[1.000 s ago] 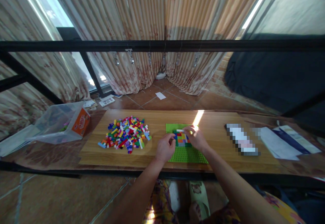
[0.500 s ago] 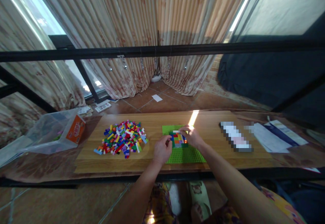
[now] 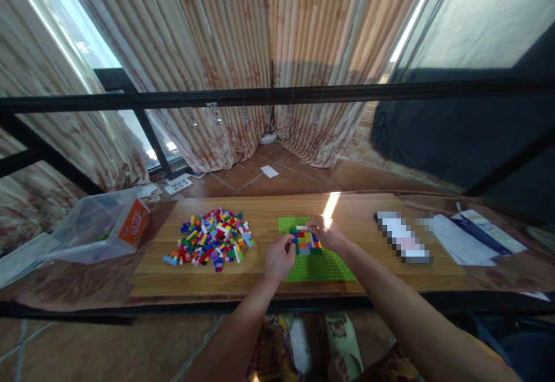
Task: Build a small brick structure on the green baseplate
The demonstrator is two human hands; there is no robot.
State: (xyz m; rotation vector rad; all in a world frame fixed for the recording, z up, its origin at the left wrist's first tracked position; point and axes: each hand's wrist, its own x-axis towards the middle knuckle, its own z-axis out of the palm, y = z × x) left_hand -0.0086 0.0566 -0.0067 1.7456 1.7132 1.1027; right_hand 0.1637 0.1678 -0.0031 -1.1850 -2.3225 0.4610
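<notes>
A green studded baseplate (image 3: pixel 323 269) lies on the wooden board, bearing a small block of multicoloured toy bricks (image 3: pixel 307 238). At the left side of this block, my left hand (image 3: pixel 280 258) has its thumb and forefinger curled close together; whatever is between them is too small to make out. My right hand (image 3: pixel 326 233) reaches over the block's far right corner with fingers pinched at the end of a white toy brick (image 3: pixel 301 228). Bright sunlight falls across the back of that hand. To the left is a heap of loose toy bricks (image 3: pixel 214 240) in many colours.
The wooden board (image 3: pixel 147 272) rests on a brown cloth-covered table. A clear plastic box (image 3: pixel 93 234) with an orange label stands at the left. On the right lie a blurred-out phone-like object (image 3: pixel 401 236) and several papers (image 3: pixel 463 240). A black bar (image 3: pixel 243 96) crosses beyond the table.
The view has shifted slightly, so the whole scene sits a little lower. Both hands stay at the brick block; the right fingers have moved very slightly along its far edge.
</notes>
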